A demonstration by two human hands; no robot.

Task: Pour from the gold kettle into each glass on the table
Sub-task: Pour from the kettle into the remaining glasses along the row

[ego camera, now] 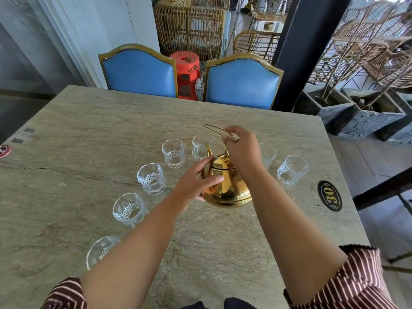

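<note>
A gold kettle (pixel 227 186) stands on the stone table (pixel 89 121) among an arc of several clear cut glasses. My right hand (pixel 242 150) pinches its thin wire handle (pixel 214 128) above the lid. My left hand (pixel 197 182) rests flat against the kettle's left side, fingers spread. The spout points away toward one glass (pixel 199 148). Other glasses include one at the far right (pixel 292 169), one partly hidden behind my right wrist (pixel 268 155), and one at the near left (pixel 101 249) partly covered by my left forearm.
Two blue chairs (pixel 242 82) stand at the table's far edge, a red stool (pixel 186 72) between them. A black oval number plaque (pixel 330 195) lies on the table at the right. Stone planters (pixel 365 114) and a dark post (pixel 298 52) stand to the right.
</note>
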